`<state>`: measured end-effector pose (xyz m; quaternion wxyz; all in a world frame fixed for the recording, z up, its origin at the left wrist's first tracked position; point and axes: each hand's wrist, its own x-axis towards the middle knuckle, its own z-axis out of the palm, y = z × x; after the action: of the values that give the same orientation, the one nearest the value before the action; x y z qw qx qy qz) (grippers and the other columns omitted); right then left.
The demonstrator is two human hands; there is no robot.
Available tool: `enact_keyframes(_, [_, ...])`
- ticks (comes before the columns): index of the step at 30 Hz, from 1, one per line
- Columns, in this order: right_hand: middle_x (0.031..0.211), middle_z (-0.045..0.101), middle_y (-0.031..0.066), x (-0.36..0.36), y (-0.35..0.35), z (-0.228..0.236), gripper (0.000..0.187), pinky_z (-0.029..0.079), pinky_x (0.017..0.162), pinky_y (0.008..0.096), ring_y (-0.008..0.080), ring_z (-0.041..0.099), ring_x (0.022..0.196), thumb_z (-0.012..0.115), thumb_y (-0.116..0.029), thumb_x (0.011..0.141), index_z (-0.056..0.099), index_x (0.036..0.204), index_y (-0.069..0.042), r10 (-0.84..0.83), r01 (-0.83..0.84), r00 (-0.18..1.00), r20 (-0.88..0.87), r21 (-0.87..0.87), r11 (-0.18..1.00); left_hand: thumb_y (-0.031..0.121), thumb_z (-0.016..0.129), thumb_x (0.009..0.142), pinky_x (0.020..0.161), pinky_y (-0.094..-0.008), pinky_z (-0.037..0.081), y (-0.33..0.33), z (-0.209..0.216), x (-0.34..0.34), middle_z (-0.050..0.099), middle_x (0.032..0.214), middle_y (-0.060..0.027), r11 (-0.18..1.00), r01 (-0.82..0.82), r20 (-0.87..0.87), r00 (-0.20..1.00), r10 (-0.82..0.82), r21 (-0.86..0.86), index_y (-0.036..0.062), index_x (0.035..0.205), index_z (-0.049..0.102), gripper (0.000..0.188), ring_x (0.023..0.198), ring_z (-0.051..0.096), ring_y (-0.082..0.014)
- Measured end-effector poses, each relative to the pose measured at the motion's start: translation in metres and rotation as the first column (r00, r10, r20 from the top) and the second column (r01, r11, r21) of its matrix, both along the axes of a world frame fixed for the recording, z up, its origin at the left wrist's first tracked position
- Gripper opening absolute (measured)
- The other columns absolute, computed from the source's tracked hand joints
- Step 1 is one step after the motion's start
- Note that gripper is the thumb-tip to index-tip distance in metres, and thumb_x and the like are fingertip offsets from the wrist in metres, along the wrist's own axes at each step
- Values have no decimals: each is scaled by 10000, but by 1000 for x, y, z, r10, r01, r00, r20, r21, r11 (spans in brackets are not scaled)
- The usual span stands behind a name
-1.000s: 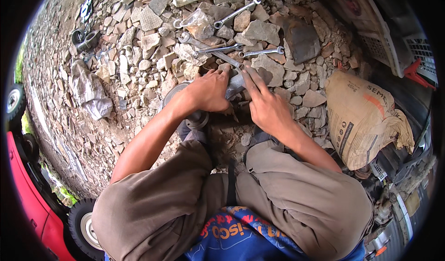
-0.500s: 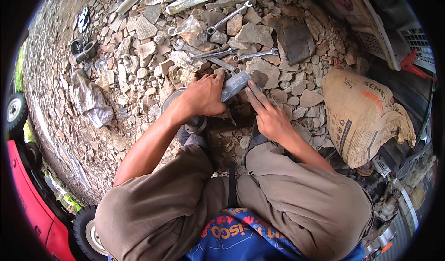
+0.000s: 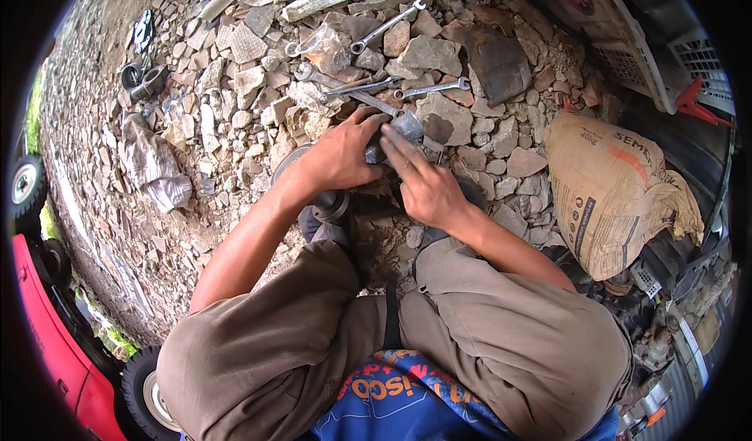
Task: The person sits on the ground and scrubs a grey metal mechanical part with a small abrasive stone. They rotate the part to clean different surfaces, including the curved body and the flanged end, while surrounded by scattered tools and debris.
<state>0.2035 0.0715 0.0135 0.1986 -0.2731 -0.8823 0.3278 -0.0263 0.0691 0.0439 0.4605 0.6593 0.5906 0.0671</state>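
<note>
My left hand [image 3: 345,155] is bent over the near-left part of a grey metal cylinder [image 3: 407,130], fingers on its far side and thumb on its near side, partly closed around it. My right hand [image 3: 432,193] has its index and middle fingers stretched out straight, their tips laid on the cylinder's top without wrapping round it; its other fingers are folded under, and I cannot tell whether they touch anything. So the cylinder lies right beneath my fingertips, its far-right end poking out bare past them. Under my left wrist, near my shoe, sits a dark round metal part [image 3: 330,204]. Just beyond the cylinder a few wrenches [image 3: 435,89] rest on the stones, and next to them is a crumpled clear plastic bag [image 3: 325,47] with something brownish showing through, too unclear to name. To my right a brown paper sack [image 3: 607,198] lies on its side, one end crumpled and ragged; I can't see what it holds. Past it stands a pale plastic crate [image 3: 627,73] with lattice sides, contents hidden from me. All around spreads rubble [image 3: 235,120], broken stone and tile on dirt, with a grey cloth [image 3: 157,167] on my left and a red vehicle [image 3: 59,339] farther out.
</note>
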Motion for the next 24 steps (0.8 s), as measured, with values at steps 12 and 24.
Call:
enact_keyframes(12, [1677,401,108,8,9,-16,742,636,640,341,276,772,887,572,32,838,461,1570,-23,-158,154,986,54,68,986,319,853,705,961,-479,572,2,-2,-4,700,1145,-365,981,-30,-27,999,26,-193,-121,1535,329,1076,1085,707,-467])
enact_keyframes(24, [1613,426,240,31,38,-20,565,584,1007,400,385,619,1311,484,45,1004,479,1559,-60,-439,425,884,-160,-112,898,328,858,796,1299,-554,214,-29,19,-4,441,1609,-244,990,142,-377,916,-138,-18,31,1606,349,1001,1528,388,-359])
